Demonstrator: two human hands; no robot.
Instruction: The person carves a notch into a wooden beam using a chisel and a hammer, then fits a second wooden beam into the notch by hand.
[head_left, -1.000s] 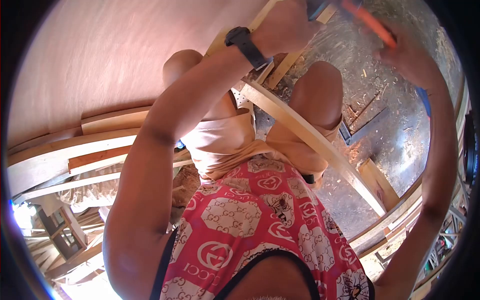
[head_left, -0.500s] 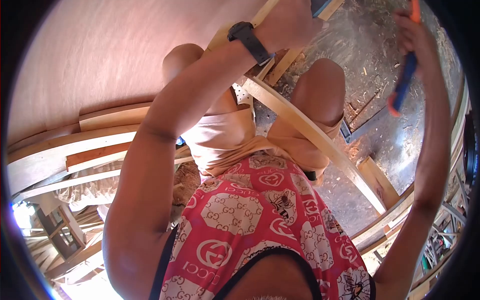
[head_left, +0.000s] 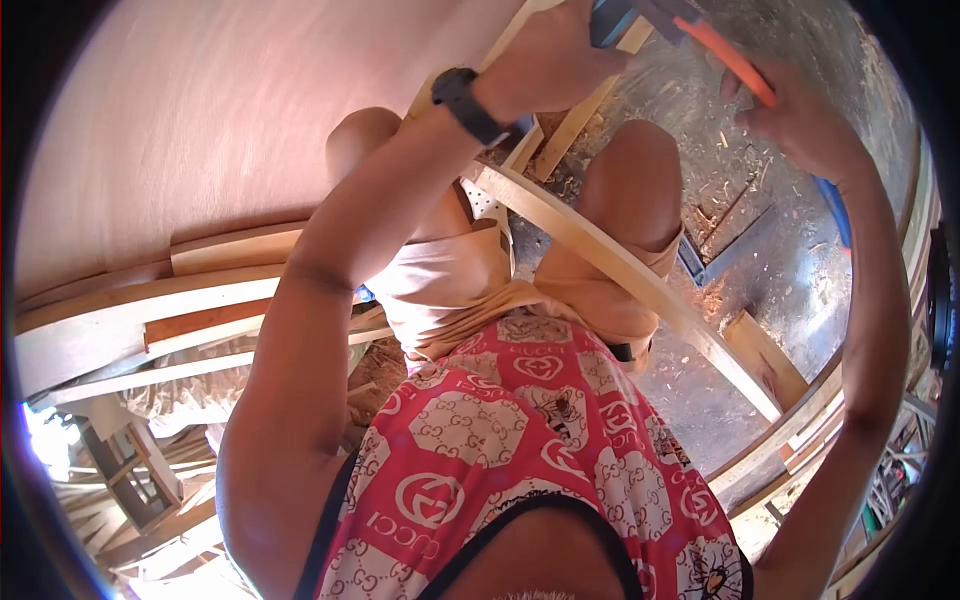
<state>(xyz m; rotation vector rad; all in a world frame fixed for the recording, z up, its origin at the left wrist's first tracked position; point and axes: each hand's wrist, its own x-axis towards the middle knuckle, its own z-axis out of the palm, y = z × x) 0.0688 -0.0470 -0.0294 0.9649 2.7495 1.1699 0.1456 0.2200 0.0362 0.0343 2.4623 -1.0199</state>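
Observation:
My left hand (head_left: 552, 62), with a black watch on the wrist, is closed around a blue object (head_left: 610, 22) at the top, its lower part hidden by my fingers. In my right hand (head_left: 805, 118) is a hammer (head_left: 728, 60) with an orange and blue handle. Its dark head, blurred and partly cut off by the top edge, is close beside the blue object. Whether they touch I cannot tell. Below my left hand, a long wooden strip (head_left: 620, 275) crosses in front of my knees.
A large smooth wooden panel (head_left: 200, 120) fills the upper left. Wooden boards (head_left: 230, 262) lie along its lower edge. On the dark floor (head_left: 800, 260) are wood shavings, a metal square (head_left: 735, 245) and a short wood block (head_left: 762, 362).
My right hand has swung the hammer from upright at the right to the upper middle, its head now near my left hand. My left hand has shifted slightly left.

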